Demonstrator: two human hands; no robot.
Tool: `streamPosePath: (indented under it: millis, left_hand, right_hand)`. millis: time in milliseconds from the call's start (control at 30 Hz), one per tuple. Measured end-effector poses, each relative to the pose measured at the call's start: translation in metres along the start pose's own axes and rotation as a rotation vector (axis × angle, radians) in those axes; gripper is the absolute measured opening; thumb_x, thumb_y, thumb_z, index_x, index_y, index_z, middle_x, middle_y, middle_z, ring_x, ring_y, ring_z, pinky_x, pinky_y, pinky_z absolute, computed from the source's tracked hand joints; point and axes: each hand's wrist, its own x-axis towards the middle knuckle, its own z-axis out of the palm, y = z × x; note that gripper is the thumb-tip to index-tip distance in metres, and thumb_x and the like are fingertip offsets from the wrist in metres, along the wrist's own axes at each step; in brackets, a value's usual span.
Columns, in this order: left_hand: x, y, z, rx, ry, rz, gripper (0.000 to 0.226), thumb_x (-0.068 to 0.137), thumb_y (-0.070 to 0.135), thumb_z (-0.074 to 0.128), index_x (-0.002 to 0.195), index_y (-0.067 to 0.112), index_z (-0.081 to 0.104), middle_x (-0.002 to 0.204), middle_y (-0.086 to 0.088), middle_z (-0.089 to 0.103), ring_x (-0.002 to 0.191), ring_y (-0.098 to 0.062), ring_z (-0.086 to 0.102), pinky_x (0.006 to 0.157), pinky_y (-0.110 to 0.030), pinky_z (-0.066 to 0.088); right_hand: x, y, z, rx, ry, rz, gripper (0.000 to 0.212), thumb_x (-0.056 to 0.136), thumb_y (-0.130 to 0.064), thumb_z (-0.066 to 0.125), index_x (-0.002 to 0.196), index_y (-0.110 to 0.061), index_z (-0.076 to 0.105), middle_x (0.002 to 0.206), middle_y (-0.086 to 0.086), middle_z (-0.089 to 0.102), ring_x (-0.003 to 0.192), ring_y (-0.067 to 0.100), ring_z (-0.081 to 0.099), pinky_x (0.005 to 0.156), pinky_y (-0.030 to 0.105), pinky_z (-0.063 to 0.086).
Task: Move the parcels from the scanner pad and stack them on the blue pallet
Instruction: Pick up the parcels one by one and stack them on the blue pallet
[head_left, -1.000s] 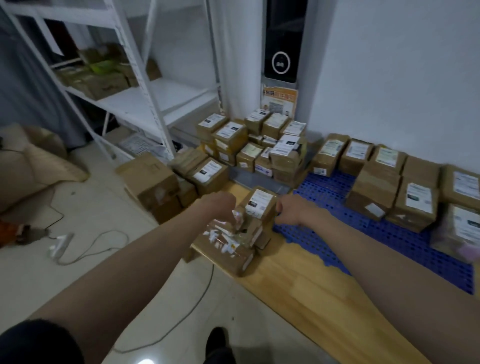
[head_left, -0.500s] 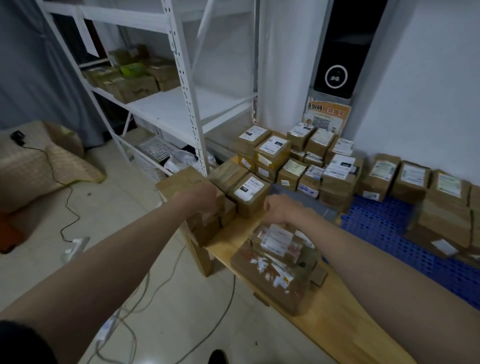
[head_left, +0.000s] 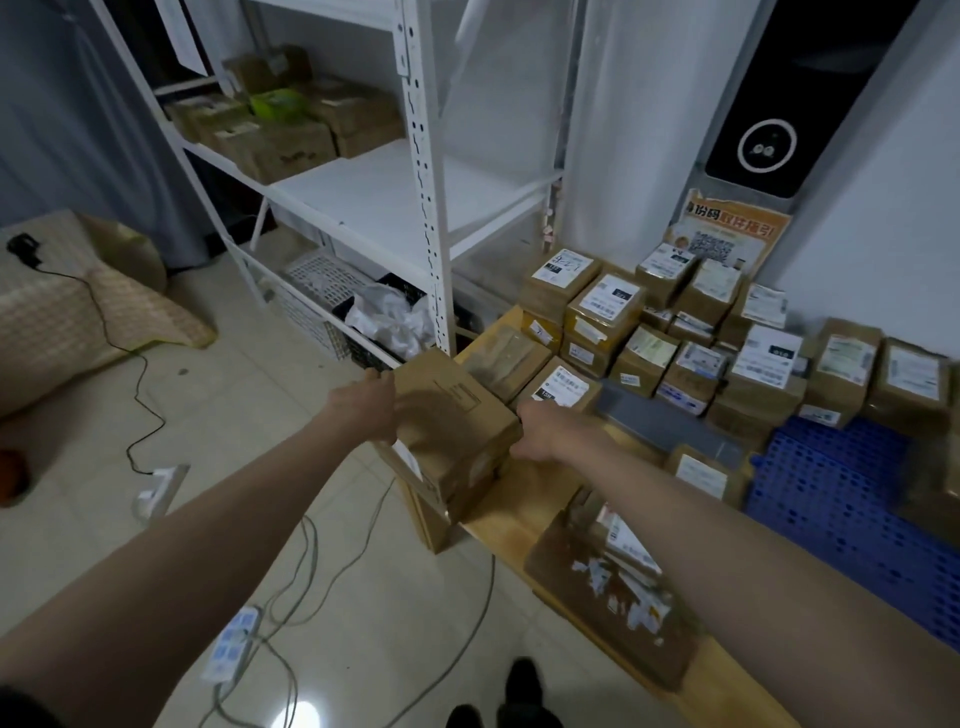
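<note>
Head view: both hands clasp a plain rectangular cardboard parcel (head_left: 457, 415) at the wooden platform's (head_left: 524, 525) left end, left hand (head_left: 370, 410) on its left side, right hand (head_left: 540, 434) on its right. The ribbed blue plastic pallet (head_left: 841, 499) lies to the right.

Both hands on a plain brown box (head_left: 452, 410) at the near-left corner of the wooden platform (head_left: 524, 525): left hand (head_left: 366, 410) on its left side, right hand (head_left: 540, 434) on its right edge. The box sits on another carton (head_left: 457, 493). A torn-label parcel (head_left: 613, 587) lies nearer on the platform. Labelled parcels (head_left: 602, 306) are piled by the wall, blue pallet (head_left: 841, 499) to the right. White shelf rack (head_left: 421, 171) behind, cables and a power strip (head_left: 231, 644) on the tile floor.
</note>
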Motion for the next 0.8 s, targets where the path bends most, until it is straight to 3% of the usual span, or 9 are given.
streamPosePath:
  millis: [167, 400, 600, 800]
  left_hand:
    - [0.026, -0.014, 0.007, 0.033, -0.039, -0.075, 0.089, 0.072, 0.026, 0.083, 0.140, 0.007, 0.028, 0.137, -0.013, 0.037, 0.124, -0.034, 0.046, 0.092, -0.042, 0.047]
    - [0.062, -0.017, 0.020, -0.016, -0.124, -0.086, 0.105, 0.067, 0.025, 0.085, 0.147, 0.005, 0.020, 0.141, -0.012, 0.040, 0.125, -0.033, 0.047, 0.096, -0.044, 0.048]
    - [0.074, -0.008, 0.024, -0.005, -0.093, -0.088, 0.096, 0.066, 0.019, 0.086, 0.139, 0.005, 0.026, 0.134, -0.012, 0.040, 0.115, -0.032, 0.053, 0.085, -0.041, 0.051]
    - [0.072, -0.007, 0.020, -0.057, -0.046, -0.057, 0.096, 0.063, 0.019, 0.088, 0.137, 0.007, 0.028, 0.132, -0.012, 0.038, 0.116, -0.032, 0.053, 0.088, -0.043, 0.052]
  right_hand:
    - [0.031, -0.005, -0.004, 0.005, -0.024, 0.012, 0.043, 0.086, -0.025, 0.069, 0.123, -0.014, 0.049, 0.115, 0.009, 0.059, 0.099, 0.026, 0.061, 0.081, 0.038, 0.055]
    - [0.068, -0.002, 0.003, 0.006, -0.100, 0.022, 0.052, 0.086, -0.020, 0.070, 0.131, -0.014, 0.043, 0.120, 0.010, 0.056, 0.101, 0.027, 0.061, 0.084, 0.038, 0.056]
    - [0.082, 0.006, 0.014, 0.092, -0.156, 0.017, 0.069, 0.085, -0.021, 0.071, 0.142, -0.016, 0.034, 0.130, 0.014, 0.052, 0.113, 0.032, 0.057, 0.090, 0.044, 0.056]
    - [0.081, 0.010, 0.020, 0.176, -0.125, 0.028, 0.062, 0.082, -0.016, 0.071, 0.136, -0.016, 0.040, 0.129, 0.013, 0.052, 0.115, 0.032, 0.056, 0.096, 0.047, 0.051]
